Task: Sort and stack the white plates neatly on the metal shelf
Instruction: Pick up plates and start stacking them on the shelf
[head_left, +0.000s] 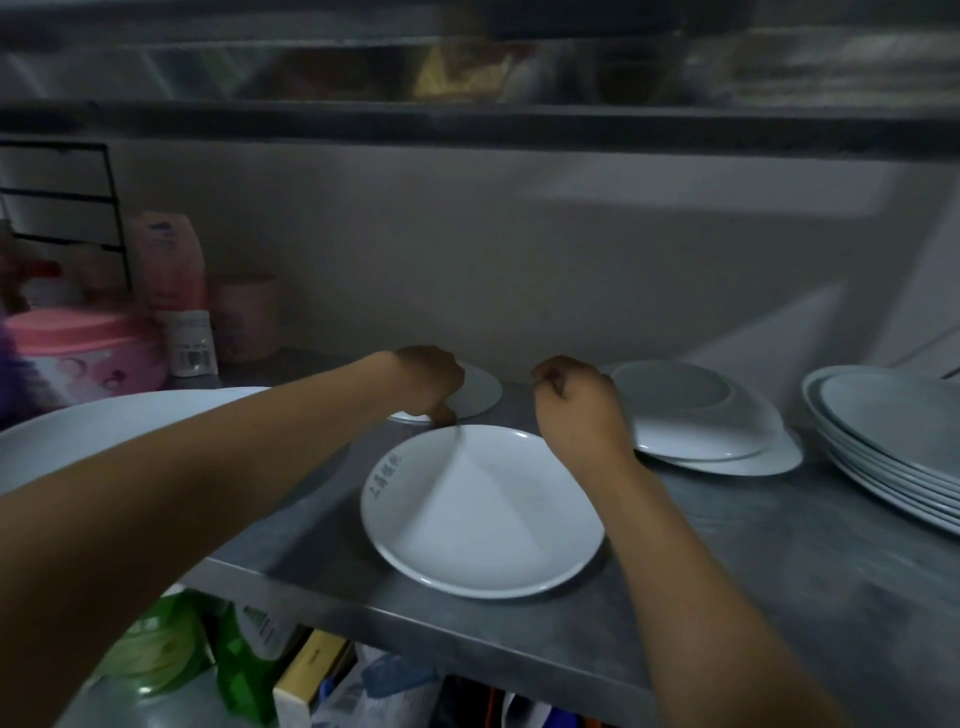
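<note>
A round white plate (483, 514) with grey printed characters on its left rim lies flat on the metal shelf (753, 571), between my forearms. Behind it sits a small white plate (480, 389); my left hand (428, 384) covers its left part and its fingers curl down onto the near rim. My right hand (579, 410) hovers just behind the round plate with its fingers curled in and nothing visible in them. It is right beside two stacked oval white plates (696, 421). A large white plate (130, 431) lies under my left forearm.
A stack of several large white plates (893, 447) fills the shelf's right end. Pink tubs (78, 353), a pink bottle (174, 291) and a pink jar (244, 317) crowd the back left. A shelf board (467, 124) runs overhead. Bags and boxes (249, 649) sit below.
</note>
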